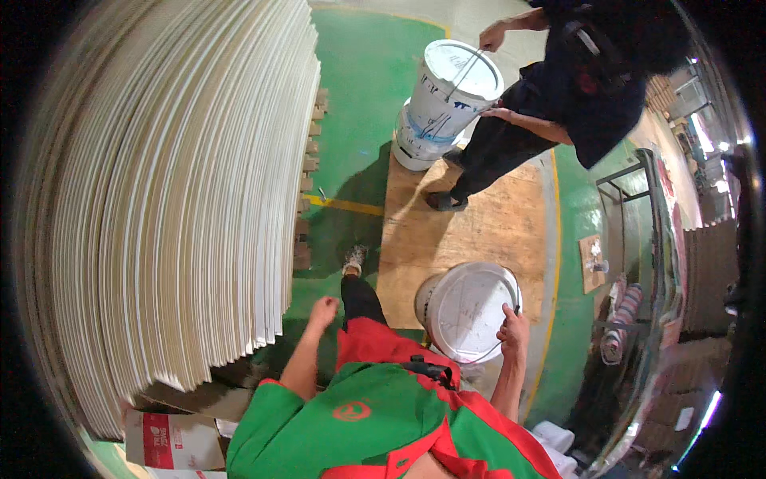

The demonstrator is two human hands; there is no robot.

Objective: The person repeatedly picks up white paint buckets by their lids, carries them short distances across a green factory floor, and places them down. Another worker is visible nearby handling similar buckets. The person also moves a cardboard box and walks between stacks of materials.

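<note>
My right hand (513,327) grips the wire handle at the rim of a white lidded bucket (467,307) that hangs or stands beside my right leg over a plywood sheet (479,231). My left hand (323,310) hangs free at my left side, fingers loosely curled, holding nothing, close to a tall stack of white boards (175,191). I wear a green and red top. Ahead, another person in dark clothes tilts a white bucket (455,88) by its handle; it rests on a second white bucket (415,140).
The stack of white boards fills the left half of the view, on wooden blocks (307,184). The floor is green with yellow lines (343,206). A dark metal rack (638,239) stands at the right. A cardboard box (171,439) lies at the lower left.
</note>
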